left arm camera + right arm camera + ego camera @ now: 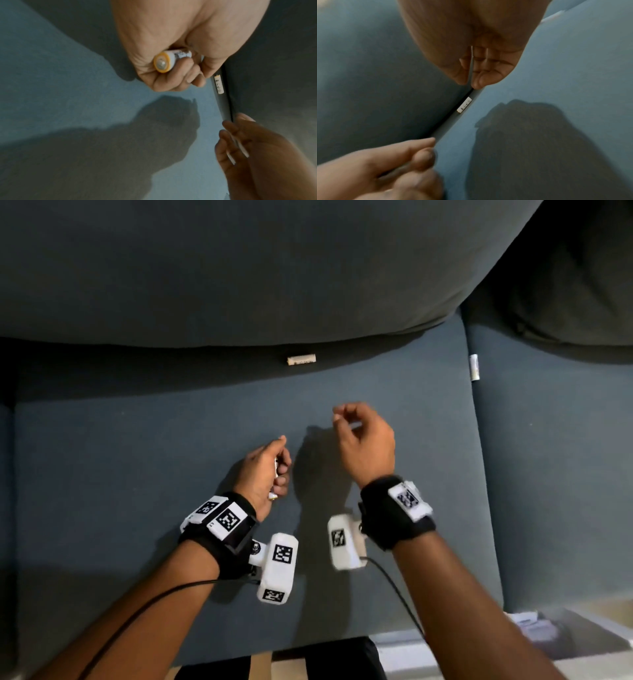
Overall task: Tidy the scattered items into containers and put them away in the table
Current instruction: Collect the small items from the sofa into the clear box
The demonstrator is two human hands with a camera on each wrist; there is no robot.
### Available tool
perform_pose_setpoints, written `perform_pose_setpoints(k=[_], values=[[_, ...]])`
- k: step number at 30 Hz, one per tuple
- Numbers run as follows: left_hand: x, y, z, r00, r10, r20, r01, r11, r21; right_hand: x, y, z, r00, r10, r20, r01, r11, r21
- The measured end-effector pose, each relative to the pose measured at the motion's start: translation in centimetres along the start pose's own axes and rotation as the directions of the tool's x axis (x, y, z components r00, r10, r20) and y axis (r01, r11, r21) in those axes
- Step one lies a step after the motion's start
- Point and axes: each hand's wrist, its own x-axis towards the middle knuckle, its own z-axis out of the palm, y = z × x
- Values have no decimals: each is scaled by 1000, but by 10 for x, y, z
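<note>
My left hand (270,470) (171,79) hovers over the dark blue sofa seat (137,474), fingers curled round a white battery (167,60) with a yellow-ringed end; only that end (273,496) pokes out below the fist in the head view. A second white battery (301,359) (219,84) (464,104) lies loose in the crease between seat and back cushion. My right hand (359,429) (479,65) is raised above the seat, short of that battery, blurred, with loosely curled fingers; I see nothing in it. My left hand (412,162) shows low in the right wrist view.
The back cushion (239,285) overhangs the crease. A white fabric tag (474,367) sticks out of the seam to the neighbouring seat cushion (548,474). A pale open box (565,635) with white contents sits at the lower right, beyond the sofa's front edge.
</note>
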Motion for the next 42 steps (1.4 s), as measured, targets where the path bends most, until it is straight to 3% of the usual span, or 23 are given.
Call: perform_pose_setpoints(k=[2, 4, 5, 7, 9, 12, 17, 20, 23, 27, 31, 34, 37, 42], values=[[0, 4, -7, 998, 48, -39, -47, 999, 22, 32, -4, 7, 978, -126, 165, 151, 977, -152], [-3, 8, -13, 996, 74, -53, -72, 997, 33, 63, -10, 19, 907, -249, 340, 357, 883, -305], [-3, 10, -18, 996, 73, -60, -72, 997, 16, 75, -14, 28, 873, -273, 404, 427, 829, -362], [-5, 14, -29, 997, 60, -57, -62, 998, -23, 88, -19, 46, 853, -230, 468, 462, 749, -475], [-7, 18, -37, 998, 50, -46, -52, 998, -42, 92, -20, 56, 879, -184, 441, 419, 739, -527], [-9, 27, -42, 999, 36, -33, -38, 995, -90, 86, -20, 58, 912, -140, 385, 320, 829, -459], [-2, 42, -33, 1000, 24, 7, -23, 989, -145, 21, -27, 44, 914, -29, 405, 82, 990, -115], [6, 46, -18, 999, 24, 44, -17, 986, -164, -17, -32, 26, 895, -109, 433, 106, 994, 31], [11, 38, -2, 994, 102, 29, -102, 995, 2, -23, -4, 3, 957, -102, 270, 130, 988, -87], [16, 22, 17, 993, 67, 102, -78, 990, 115, 9, 52, -48, 999, -20, -31, 12, 968, -252], [16, 13, 34, 997, 12, 82, -24, 989, 143, 75, 88, -110, 989, 2, -149, -66, 901, -428], [12, 10, 58, 997, -4, 71, -7, 987, 158, 125, 113, -140, 991, 104, -78, -130, 813, -567], [11, 7, 93, 997, 11, 79, -24, 985, 171, 157, 130, -145, 963, 271, -7, -236, 823, -517], [17, 1, 161, 996, 29, 87, -44, 985, 168, 170, 134, -152, 951, 299, 83, -242, 881, -406]])
